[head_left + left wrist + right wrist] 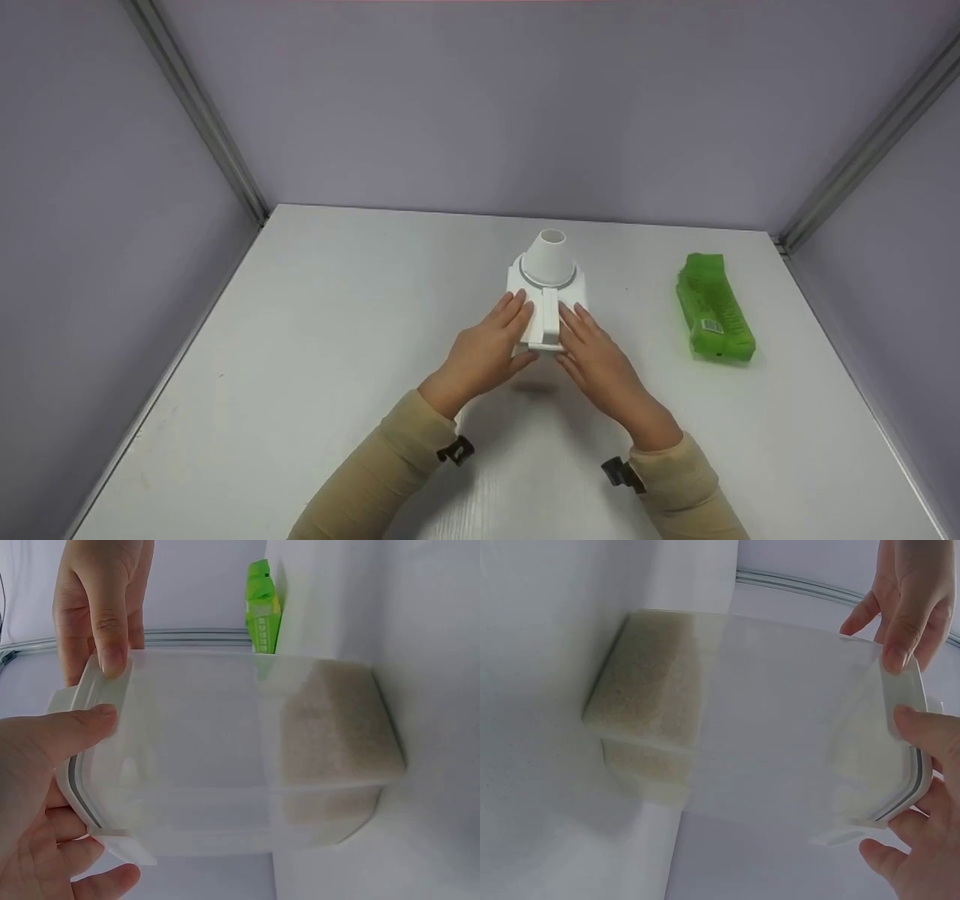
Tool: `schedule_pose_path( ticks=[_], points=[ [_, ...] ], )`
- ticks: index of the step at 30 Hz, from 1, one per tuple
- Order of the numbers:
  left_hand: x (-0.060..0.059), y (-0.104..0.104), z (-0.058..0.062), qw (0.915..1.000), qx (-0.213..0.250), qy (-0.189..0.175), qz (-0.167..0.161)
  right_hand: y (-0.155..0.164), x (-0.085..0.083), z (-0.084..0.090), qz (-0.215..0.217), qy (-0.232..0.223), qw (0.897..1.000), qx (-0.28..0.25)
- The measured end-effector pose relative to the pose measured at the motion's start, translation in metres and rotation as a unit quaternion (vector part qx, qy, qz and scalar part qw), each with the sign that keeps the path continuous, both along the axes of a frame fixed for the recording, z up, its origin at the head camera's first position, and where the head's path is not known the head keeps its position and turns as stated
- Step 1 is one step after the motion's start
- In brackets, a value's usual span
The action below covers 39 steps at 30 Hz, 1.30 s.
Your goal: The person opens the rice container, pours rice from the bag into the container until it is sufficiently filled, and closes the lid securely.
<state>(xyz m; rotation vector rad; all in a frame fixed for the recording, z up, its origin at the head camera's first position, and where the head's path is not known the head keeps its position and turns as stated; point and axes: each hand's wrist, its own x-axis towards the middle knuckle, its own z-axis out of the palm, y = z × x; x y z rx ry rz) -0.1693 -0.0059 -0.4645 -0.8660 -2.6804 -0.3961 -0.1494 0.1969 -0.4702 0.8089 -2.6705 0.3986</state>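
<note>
Light: bright, even, from above.
Shadows: soft, faint beneath the hands.
Focus: head view sharp; wrist views washed out, slightly soft.

You have the container [547, 300] standing upright on the table [337, 360], about midway across it. Your left hand [486, 352] rests against the container's near left side, your right hand [600, 360] against its near right side, thumbs on the lid edge. A cup [547, 257] sits upside down on the container's lid. Grain [337, 742] lies in the container's bottom part. To the container's right, well apart from it, the packet [712, 307] lies on the table.
</note>
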Motion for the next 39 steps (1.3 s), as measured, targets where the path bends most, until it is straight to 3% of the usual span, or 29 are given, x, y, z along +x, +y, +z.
schedule_pose_path(
  ticks=[39],
  points=[
    [-0.013, 0.002, -0.003, 0.9999, -0.005, -0.011, 0.006, 0.001, -0.013, -0.004, 0.007, -0.011, 0.999, -0.035]
  ],
)
